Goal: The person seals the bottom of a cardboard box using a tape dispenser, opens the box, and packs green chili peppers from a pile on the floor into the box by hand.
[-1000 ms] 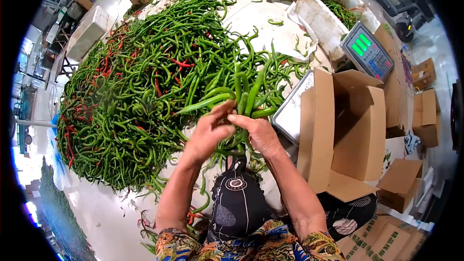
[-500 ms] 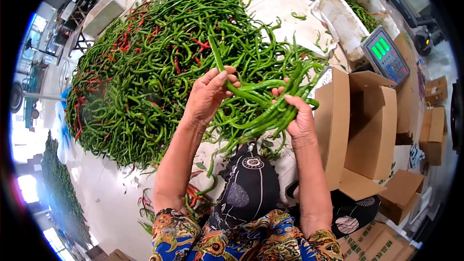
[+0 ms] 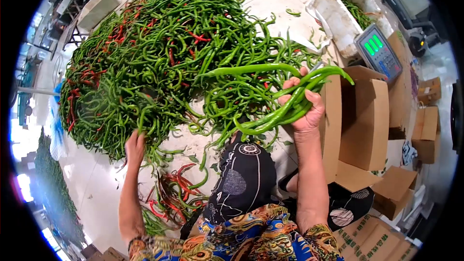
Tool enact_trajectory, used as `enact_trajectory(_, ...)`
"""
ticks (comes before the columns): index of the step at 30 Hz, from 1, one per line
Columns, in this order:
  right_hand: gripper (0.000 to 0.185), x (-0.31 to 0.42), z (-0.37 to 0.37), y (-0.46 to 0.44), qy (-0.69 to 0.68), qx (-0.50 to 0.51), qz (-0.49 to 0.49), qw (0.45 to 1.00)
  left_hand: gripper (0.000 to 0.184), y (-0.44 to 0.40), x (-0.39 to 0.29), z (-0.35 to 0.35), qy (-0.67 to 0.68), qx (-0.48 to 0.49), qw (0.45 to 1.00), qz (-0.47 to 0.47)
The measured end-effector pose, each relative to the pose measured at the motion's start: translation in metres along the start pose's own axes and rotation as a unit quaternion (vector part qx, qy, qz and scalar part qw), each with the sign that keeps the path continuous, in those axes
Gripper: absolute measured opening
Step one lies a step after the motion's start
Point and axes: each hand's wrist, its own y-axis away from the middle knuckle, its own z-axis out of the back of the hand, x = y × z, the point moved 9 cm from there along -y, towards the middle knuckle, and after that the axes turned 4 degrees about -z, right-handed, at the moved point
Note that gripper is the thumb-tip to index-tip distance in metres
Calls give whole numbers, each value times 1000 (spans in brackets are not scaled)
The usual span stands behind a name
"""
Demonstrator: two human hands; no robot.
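My right hand [image 3: 309,106] is closed around a bunch of long green chili peppers [image 3: 282,111], whose ends stick out on both sides of the fist. One long pepper [image 3: 251,69] reaches left from its upper fingers. At the lower left edge of a big heap of green and red chili peppers [image 3: 159,63], my left hand [image 3: 135,146] has its fingers pressed together. Whether a pepper is pinched in them is hidden among the peppers there. Between my left arm and my knee, a smaller pile of red and green peppers [image 3: 176,193] lies on the floor.
An open cardboard box [image 3: 362,121] stands right of my right hand. Behind it are a scale display with green digits [image 3: 377,52] and a white foam box [image 3: 336,21] holding some peppers. More cartons [image 3: 425,133] sit farther right. My patterned knee [image 3: 244,179] is in front.
My left hand has left the bunch and moved down-left to the edge of the heap. My right hand, still gripping the peppers, has shifted slightly right; the long pepper now lies in it.
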Motion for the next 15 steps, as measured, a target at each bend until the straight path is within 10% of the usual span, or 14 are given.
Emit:
enact_trajectory(3,52,-5,-3,0,-46,-3,-11,999,27,103,195,14,-272,17,961,-54)
enact_trajectory(6,48,-9,-10,-1,-26,-7,-13,1000,20,215,328,4,-431,295,845,115)
enact_trajectory(12,44,-10,-26,2,-16,5,-16,1000,16,180,195,-44,76,70,956,276)
enact_trajectory(15,42,-9,-35,3,-2,-4,-21,1000,17,75,6,-56,202,47,974,93)
